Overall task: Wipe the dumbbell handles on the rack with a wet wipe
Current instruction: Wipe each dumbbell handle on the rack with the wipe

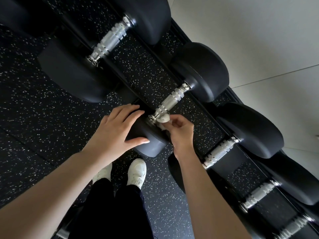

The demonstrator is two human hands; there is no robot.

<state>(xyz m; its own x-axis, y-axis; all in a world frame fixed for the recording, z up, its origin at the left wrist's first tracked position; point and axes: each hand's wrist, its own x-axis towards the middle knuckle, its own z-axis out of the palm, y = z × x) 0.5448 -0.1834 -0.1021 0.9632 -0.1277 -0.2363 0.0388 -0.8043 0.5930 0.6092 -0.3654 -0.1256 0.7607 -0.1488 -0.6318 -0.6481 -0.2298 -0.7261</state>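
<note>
Dumbbell handle (170, 100), mid-rack (232, 94): right hand (180, 133) pinches wet wipe (163, 119) at near collar, left hand (115, 128) flat, fingers straight, steadying near head (150, 144); wrap seemingly partial, so encircle fully and draw along knurling.

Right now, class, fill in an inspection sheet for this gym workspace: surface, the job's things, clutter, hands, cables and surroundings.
Surface: black speckled floor; a dark rack carries the dumbbells.
Job's things: bunched wet wipe against the near end of a dumbbell handle; neighbouring handles on either side.
Clutter: nothing seen.
Hands: left hand rests with straight fingers on that dumbbell's near head; right hand pinches the wet wipe.
Cables: nothing seen.
Surroundings: pale surface beyond the rack; white shoes on the floor.
</note>
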